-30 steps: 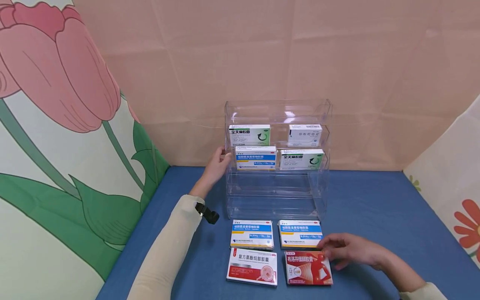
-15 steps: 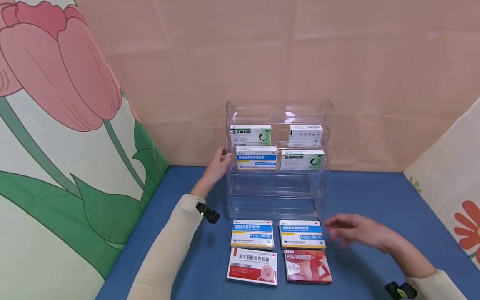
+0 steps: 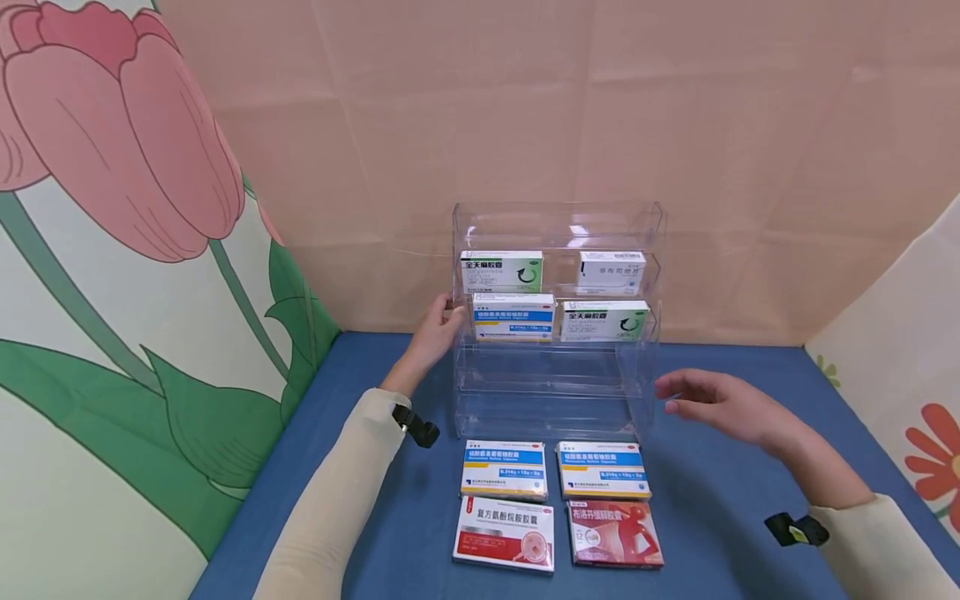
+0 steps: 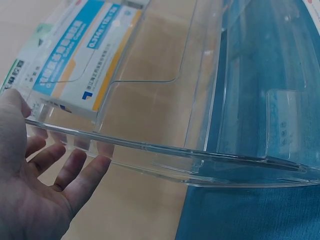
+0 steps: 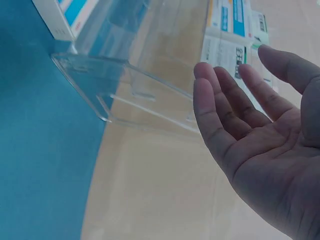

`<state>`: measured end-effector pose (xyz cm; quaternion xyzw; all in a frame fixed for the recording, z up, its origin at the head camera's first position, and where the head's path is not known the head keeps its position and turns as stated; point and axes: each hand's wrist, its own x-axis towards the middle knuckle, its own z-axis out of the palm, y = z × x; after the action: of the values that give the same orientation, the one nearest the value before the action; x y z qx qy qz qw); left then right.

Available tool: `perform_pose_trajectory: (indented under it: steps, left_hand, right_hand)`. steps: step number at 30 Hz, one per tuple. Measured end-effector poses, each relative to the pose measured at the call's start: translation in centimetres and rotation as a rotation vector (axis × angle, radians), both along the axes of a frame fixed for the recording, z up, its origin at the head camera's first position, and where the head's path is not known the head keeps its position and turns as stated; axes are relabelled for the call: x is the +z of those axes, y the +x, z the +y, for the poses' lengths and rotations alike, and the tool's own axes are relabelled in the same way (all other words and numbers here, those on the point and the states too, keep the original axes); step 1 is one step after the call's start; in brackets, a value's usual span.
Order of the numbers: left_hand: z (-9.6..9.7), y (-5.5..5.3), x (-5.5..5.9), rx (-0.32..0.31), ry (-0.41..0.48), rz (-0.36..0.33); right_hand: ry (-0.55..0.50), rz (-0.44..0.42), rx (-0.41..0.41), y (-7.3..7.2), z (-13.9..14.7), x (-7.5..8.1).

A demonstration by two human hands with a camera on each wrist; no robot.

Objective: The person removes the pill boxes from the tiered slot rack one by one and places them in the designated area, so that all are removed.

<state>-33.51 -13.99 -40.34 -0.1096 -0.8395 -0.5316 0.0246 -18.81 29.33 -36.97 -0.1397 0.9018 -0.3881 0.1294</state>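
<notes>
A clear plastic tiered rack (image 3: 555, 367) stands on the blue table. My left hand (image 3: 435, 333) holds its left side; in the left wrist view the thumb lies at the panel's edge and the fingertips (image 4: 102, 162) meet its outer face. Beside the rack's lower right side, my right hand (image 3: 723, 404) hovers with relaxed fingers and nothing in it. In the rack, a green-and-white medicine box (image 3: 501, 272) and a white box (image 3: 611, 272) sit above a blue-and-white box (image 3: 513, 317) and another green-and-white box (image 3: 604, 322).
In front of the rack lie two blue-and-white boxes, a left one (image 3: 504, 469) and a right one (image 3: 603, 470). Nearer are a white-and-red box (image 3: 504, 534) and a red box (image 3: 616, 534). A pinkish-tan cloth (image 3: 525, 108) hangs behind; a tulip-printed cloth (image 3: 127, 150) is at left.
My right hand has left the corner of the red box and moved up and away to beside the rack's right side. The left hand and the boxes have stayed put.
</notes>
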Motion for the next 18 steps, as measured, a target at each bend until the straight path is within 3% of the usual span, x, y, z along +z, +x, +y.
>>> perform_pose_trajectory:
  steps: [13, 18]
  left_hand:
    - [0.0, 0.2, 0.2, 0.01, -0.01, -0.002]
    - [0.1, 0.3, 0.2, 0.007, -0.012, 0.001]
  right_hand:
    - [0.072, 0.256, -0.01, -2.2, -0.4, 2.5]
    - [0.081, 0.286, -0.022, -3.1, -0.4, 3.3]
